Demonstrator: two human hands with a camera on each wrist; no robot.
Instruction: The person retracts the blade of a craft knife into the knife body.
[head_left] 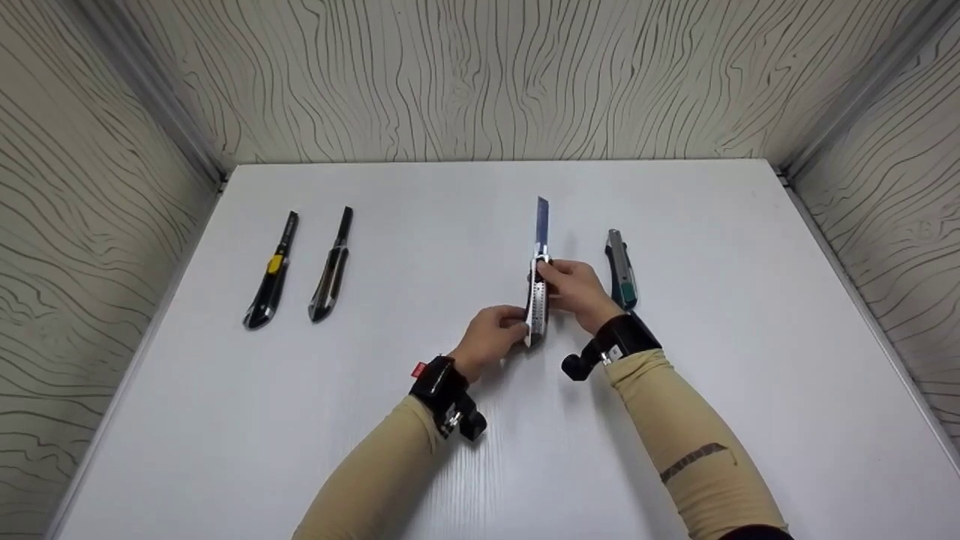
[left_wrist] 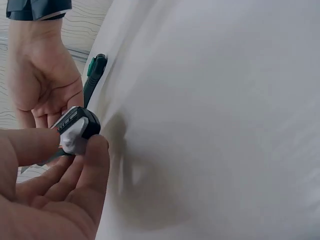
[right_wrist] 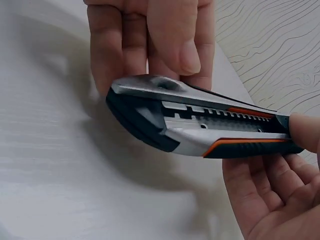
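Both hands hold a silver and dark snap-off utility knife (head_left: pixel 538 304) with orange trim, seen large in the right wrist view. Its long blade (head_left: pixel 542 225) is extended and points toward the back wall. My right hand (head_left: pixel 581 291) grips the front of the handle, with the thumb (right_wrist: pixel 306 132) on the slider area. At the butt end, my left hand (head_left: pixel 489 339) pinches the handle between thumb and fingers, as the left wrist view shows. A shadow on the table beneath the knife shows it is raised.
On the white table (head_left: pixel 420 225), a green and grey utility knife (head_left: pixel 622 266) lies beside the right hand. Two more knives lie at the left: a black one with a yellow slider (head_left: pixel 271 277) and a dark one (head_left: pixel 330 274). Wood-patterned walls (head_left: pixel 480 82) enclose the table.
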